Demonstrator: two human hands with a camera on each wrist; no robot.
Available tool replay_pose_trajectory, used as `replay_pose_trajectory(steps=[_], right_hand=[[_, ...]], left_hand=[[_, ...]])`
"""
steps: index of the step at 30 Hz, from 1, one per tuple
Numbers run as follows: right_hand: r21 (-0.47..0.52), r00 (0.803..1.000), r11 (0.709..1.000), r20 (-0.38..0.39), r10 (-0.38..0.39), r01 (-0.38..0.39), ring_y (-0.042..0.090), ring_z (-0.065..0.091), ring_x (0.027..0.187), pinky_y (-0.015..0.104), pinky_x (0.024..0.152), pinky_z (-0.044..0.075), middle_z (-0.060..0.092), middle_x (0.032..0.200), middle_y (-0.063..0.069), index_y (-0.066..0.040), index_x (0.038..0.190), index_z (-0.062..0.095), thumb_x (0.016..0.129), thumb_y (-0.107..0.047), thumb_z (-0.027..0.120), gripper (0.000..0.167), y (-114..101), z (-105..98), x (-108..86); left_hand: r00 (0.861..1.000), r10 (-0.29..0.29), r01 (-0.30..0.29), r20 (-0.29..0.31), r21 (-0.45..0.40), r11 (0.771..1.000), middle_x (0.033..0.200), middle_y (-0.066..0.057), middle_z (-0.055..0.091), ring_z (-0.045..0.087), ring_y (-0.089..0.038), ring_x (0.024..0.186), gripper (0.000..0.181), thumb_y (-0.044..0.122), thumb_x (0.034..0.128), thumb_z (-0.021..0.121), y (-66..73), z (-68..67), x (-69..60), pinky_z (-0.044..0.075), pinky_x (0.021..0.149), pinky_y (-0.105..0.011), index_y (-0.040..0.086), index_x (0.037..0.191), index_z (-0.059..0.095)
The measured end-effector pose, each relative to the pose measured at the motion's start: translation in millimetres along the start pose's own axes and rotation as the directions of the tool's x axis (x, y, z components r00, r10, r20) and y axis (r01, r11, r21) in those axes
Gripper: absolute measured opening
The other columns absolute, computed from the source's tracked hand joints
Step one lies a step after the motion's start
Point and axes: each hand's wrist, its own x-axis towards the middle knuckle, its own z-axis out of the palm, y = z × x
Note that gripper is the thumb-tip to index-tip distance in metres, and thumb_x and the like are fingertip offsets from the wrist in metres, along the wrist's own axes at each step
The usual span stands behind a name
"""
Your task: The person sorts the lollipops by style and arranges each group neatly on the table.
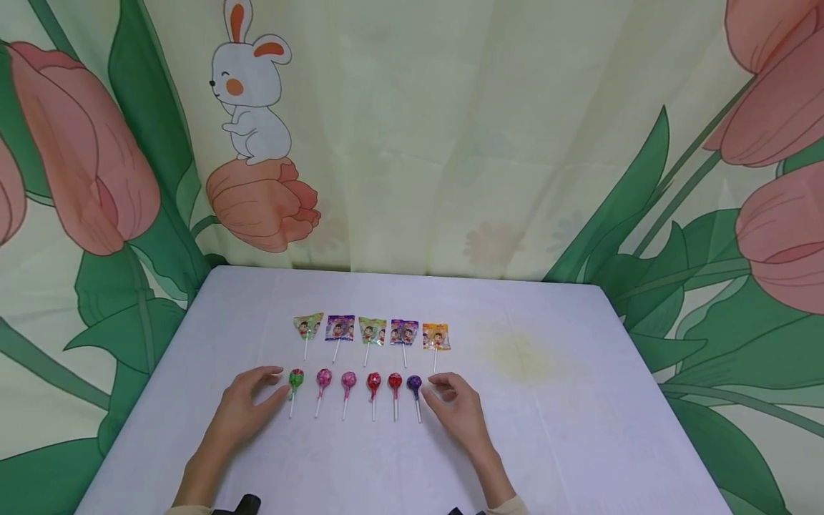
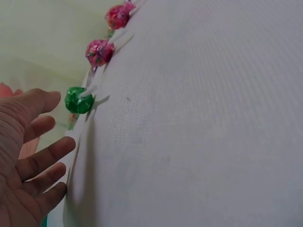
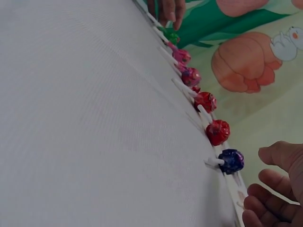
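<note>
A row of round wrapped lollipops lies across the table, sticks toward me. At its left end is a green lollipop (image 1: 296,379); my left hand (image 1: 247,404) is beside it, fingers loosely bent around nothing. Two pink lollipops (image 1: 324,379) and two red lollipops (image 1: 374,383) lie between. The purple lollipop (image 1: 414,384) ends the row on the right, and my right hand (image 1: 458,411) is just beside it, fingers relaxed. In the right wrist view a small gap shows between the thumb and the purple lollipop (image 3: 231,161). The left wrist view shows the green lollipop (image 2: 78,100) near the left thumb.
Behind that row lies a second one of flat-bagged lollipops: green (image 1: 309,326), purple (image 1: 340,327) and orange (image 1: 435,336) packets among them. All rest on a white-covered table (image 1: 579,429). A curtain (image 1: 412,143) printed with tulips and a rabbit hangs behind its far edge.
</note>
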Motion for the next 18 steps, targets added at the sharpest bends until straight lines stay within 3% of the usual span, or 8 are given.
replay_pose_trajectory(steps=[9, 18], right_hand=[[-0.033, 1.000, 0.999, 0.012, -0.020, 0.020, 0.019, 0.067, 0.095, 0.033, 0.081, 0.058, 0.072, 0.103, -0.001, -0.009, 0.106, 0.073, 0.091, -0.022, 0.079, 0.021, 10, -22, -10.0], [-0.104, 0.988, 0.983, -0.024, -0.152, 0.148, 0.016, 0.066, 0.090, 0.031, 0.075, 0.057, 0.071, 0.101, -0.002, -0.006, 0.105, 0.073, 0.086, -0.012, 0.082, 0.023, 23, -40, -10.6]], left_hand=[[1.000, 0.003, -0.003, 0.000, 0.000, 1.000, 0.126, -0.020, 0.067, 0.047, -0.043, 0.131, 0.043, 0.023, 0.0933, 0.075, 1.6, -12.2, -20.0, 0.035, 0.109, -0.065, 0.003, 0.130, 0.064], [1.000, 0.026, -0.026, 0.009, 0.049, 0.998, 0.137, -0.026, 0.057, 0.042, -0.047, 0.134, 0.043, 0.022, 0.0934, 0.075, 4.7, -22.6, -26.1, 0.035, 0.109, -0.069, 0.003, 0.130, 0.064]])
